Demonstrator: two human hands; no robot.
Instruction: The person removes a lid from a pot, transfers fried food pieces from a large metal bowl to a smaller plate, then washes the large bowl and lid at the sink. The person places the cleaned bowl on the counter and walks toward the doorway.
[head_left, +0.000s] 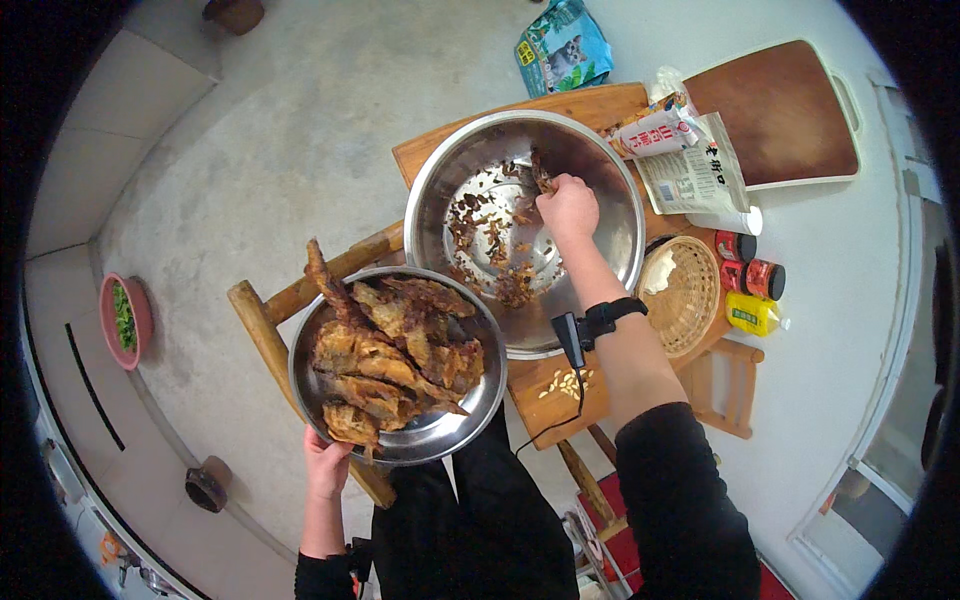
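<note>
My left hand (326, 459) grips the near rim of a round metal dish (442, 442), held above a wooden frame. Browned, fried-looking fish pieces (382, 360) are heaped in that dish, one tail sticking up past the rim. Inside a large stainless steel basin (622, 225) on the wooden table, my right hand (570, 208) pinches a dark fried piece (540, 171) near the far right wall. Brown crumbs and broken bits (487, 232) lie scattered over the basin floor. The dish overlaps the basin's lower left rim.
Right of the basin are a wicker basket (694, 300), red jars (763, 279), a yellow bottle (752, 313) and food packets (690, 176). Peeled garlic cloves (566, 384) lie on the table (555, 420). A cable hangs from my right wrist strap. The wooden frame (262, 330) stands at left.
</note>
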